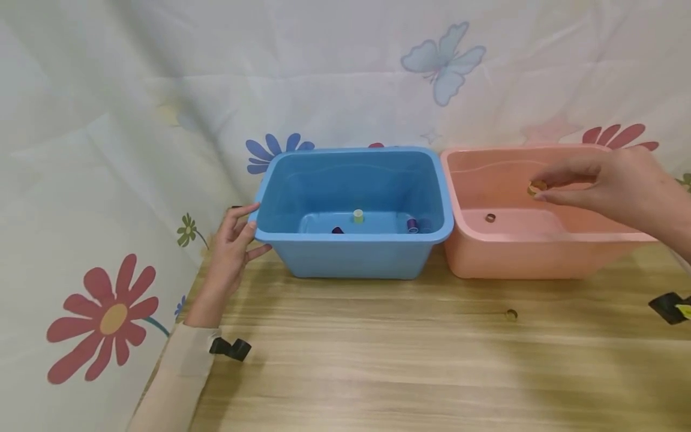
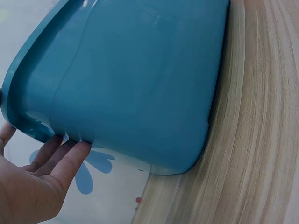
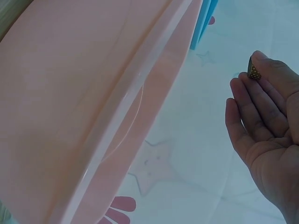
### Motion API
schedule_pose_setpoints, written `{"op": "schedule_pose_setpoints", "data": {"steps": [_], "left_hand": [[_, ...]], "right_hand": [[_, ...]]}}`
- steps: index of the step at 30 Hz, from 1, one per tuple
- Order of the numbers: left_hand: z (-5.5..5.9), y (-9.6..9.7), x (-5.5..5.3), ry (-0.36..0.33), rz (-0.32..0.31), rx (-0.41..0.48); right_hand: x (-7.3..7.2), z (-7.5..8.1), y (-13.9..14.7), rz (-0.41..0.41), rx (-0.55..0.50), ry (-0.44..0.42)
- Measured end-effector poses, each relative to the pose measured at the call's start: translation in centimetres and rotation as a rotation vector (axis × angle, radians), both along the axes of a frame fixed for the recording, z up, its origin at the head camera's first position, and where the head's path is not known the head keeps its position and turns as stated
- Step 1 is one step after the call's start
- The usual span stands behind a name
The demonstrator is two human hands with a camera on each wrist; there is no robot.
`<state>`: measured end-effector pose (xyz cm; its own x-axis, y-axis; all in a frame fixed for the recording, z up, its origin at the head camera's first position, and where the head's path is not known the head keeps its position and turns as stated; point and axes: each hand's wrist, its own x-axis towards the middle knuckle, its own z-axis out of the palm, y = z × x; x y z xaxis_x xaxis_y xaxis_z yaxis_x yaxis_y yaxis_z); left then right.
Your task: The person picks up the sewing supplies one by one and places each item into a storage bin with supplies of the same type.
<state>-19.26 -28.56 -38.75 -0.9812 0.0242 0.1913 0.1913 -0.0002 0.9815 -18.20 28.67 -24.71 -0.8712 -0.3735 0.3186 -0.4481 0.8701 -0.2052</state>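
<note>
Right hand (image 1: 610, 183) hovers over the pink tub (image 1: 545, 264), fingers pinching a small gold spool (image 1: 537, 188) at their tips. Another brownish spool (image 1: 490, 218) lies inside that tub. Left hand (image 1: 233, 243), fingers straight, presses the blue tub (image 1: 351, 261), which holds three small spools (image 1: 358, 216).

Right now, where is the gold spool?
In the head view the gold spool is pinched in the right hand, above the pink bin, right of the blue bin.
</note>
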Motion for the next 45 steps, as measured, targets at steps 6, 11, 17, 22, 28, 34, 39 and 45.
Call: {"op": "schedule_pose_setpoints", "data": {"steps": [6,11,17,22,28,34,39,45], "left_hand": [[0.0,0.0,0.0,0.000,0.002,0.000],[0.1,0.0,0.1,-0.002,0.010,0.001],[0.1,0.2,0.0,0.004,-0.009,-0.007],[0.1,0.4,-0.1,0.008,-0.009,-0.003],[0.0,0.3,-0.1,0.011,-0.005,-0.002],[0.0,0.2,-0.2,0.012,-0.010,-0.007],[0.1,0.2,-0.3,0.008,-0.012,-0.013],[0.1,0.3,-0.4,0.003,-0.008,-0.018]], "right_hand": [[-0.4,0.3,-0.4,-0.025,0.000,-0.049],[-1.1,0.6,-0.7,-0.053,-0.016,-0.095],[-1.3,0.4,-0.3,-0.097,-0.014,-0.139],[-1.7,0.6,0.1,-0.082,-0.053,-0.152],[-2.4,0.8,0.0,-0.068,-0.038,-0.147],[-3.3,0.8,0.1,-0.091,-0.062,-0.205],[-3.7,1.0,0.1,-0.135,-0.033,-0.229],[-4.3,1.3,0.0,-0.172,-0.085,-0.301]]}}
